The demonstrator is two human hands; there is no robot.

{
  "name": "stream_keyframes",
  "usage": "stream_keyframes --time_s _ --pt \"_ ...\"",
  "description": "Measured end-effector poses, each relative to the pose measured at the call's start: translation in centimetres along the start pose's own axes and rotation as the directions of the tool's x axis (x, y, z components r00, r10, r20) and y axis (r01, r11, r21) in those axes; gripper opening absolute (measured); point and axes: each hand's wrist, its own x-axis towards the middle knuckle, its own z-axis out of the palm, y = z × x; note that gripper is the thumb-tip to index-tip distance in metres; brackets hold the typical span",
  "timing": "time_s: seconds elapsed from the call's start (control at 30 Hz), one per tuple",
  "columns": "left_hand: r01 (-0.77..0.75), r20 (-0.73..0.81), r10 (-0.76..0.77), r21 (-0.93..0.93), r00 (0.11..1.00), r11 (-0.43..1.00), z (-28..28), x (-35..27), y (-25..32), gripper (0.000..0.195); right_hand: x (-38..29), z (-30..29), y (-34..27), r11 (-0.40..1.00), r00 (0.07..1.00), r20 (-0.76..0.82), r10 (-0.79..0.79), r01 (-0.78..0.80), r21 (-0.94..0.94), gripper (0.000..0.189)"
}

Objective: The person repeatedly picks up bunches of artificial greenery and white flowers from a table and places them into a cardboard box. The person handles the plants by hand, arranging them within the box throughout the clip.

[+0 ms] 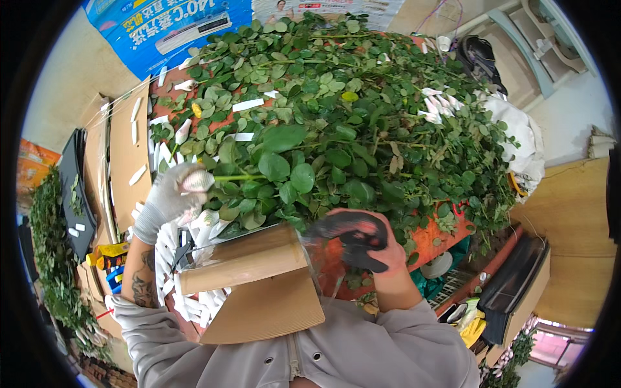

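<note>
My left hand (172, 196), in a pale grey knit glove, grips a pinkish rose bud (200, 181) wrapped in a white net sleeve. Its green stem (237, 178) runs rightward into a heap of leafy rose stems (330, 145). More netted rose buds (207, 219) lie just below this hand. My right hand (371, 240) wears a pink glove with a black palm and is blurred, its fingers curled beside the near edge of the heap. Whether it holds anything is unclear. Between my hands, a bent cardboard sheet (264, 305) with clear plastic film stands against my body.
White sleeves (194, 308) are piled left of the cardboard. Several wrapped buds (439, 104) lie at the heap's far right. Cardboard strips (128, 160) and a yellow-and-black tool (109, 254) are at left. Black trays (514, 286) stand in a carton at right, beside an orange-red table edge (432, 240).
</note>
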Motion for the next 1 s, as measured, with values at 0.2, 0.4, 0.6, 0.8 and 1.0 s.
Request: stream_keyframes --time_s 0.2,0.4,0.6,0.8,1.0 --pt "0.19 0.145 -0.132 -0.536 0.981 0.823 -3.7 0.4 3.0 0.065 -3.7 -1.7 1.5 0.998 0.999 -0.037 -0.002 -0.001 -0.066 0.052" --pt "-0.374 0.221 0.339 0.143 0.915 0.916 -2.6 -0.9 3.6 0.042 0.2 -0.6 -3.1 0.961 0.925 0.292 -0.243 0.271 -0.058 0.051" --pt "-0.35 0.13 0.325 0.299 0.937 0.888 2.1 -3.9 1.7 0.046 10.5 4.8 -6.2 0.39 0.985 0.122 -0.118 0.159 -0.907 0.045" --pt "-0.366 0.06 0.362 0.219 0.93 0.904 2.9 -5.6 0.2 0.042 21.9 4.5 2.9 -0.487 0.834 0.193 0.516 0.472 -0.735 0.036" --pt "-0.396 -0.024 0.404 0.16 0.914 0.904 3.8 -6.2 -2.0 0.044 23.5 4.0 4.6 -0.537 0.721 -0.078 0.689 0.434 -0.723 0.03"
